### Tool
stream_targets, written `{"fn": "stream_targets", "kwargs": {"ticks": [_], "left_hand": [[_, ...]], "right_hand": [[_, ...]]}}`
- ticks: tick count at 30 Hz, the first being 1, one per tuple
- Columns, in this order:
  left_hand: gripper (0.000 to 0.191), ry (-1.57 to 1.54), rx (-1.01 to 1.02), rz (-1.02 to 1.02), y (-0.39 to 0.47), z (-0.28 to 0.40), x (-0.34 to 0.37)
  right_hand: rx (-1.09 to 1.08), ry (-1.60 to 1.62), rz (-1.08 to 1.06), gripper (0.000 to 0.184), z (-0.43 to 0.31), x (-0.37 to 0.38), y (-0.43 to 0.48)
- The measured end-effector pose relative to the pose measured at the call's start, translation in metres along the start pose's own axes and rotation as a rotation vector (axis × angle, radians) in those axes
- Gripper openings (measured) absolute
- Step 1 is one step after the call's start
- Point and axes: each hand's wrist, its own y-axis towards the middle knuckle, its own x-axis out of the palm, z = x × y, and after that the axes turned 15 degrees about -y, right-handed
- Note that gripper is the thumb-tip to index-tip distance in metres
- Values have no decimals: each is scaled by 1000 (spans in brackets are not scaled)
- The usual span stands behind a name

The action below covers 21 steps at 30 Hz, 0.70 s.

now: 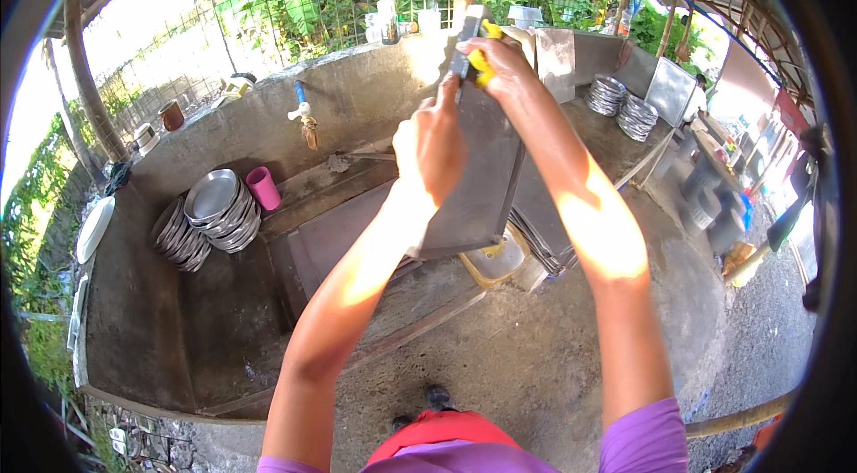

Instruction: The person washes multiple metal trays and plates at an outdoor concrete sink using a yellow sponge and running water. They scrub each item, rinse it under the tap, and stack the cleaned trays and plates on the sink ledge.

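A large dark metal tray (pixel 462 185) stands tilted up before me, over the edge of a concrete basin. My left hand (pixel 432 145) is at its upper left edge, fingers curled, the index finger pointing up against the rim; its grip is partly hidden. In my right hand (pixel 495 65) is a yellow sponge or cloth (pixel 480 65), pressed to the tray's top rim. Another flat tray (pixel 328 239) lies in the basin behind my left forearm. Below the raised tray sits a yellowish container (pixel 499 259) with something wet in it.
Stacked round metal pans (pixel 224 208) and a pink plastic cup (pixel 263 188) stand in the basin at left. A tap (pixel 303 110) juts from the concrete wall. More trays (pixel 546 212) lean at right, with round pan stacks (pixel 606 96) beyond. A person (pixel 696 98) is at far right.
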Motion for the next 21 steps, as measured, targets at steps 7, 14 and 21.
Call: {"fn": "stream_targets", "kwargs": {"ticks": [7,14,21], "left_hand": [[85,-136,271,122,72,-44,32],[22,-799,86,-94,89,-66,-34],[23,-1002,-220,570,-5,-89,-118]], "right_hand": [[222,-203,-437,25,-38,-61,-13],[-425,-719,-566,36,-60,-19,-3],[-472,-207,-487,22,13,132,-85]]}}
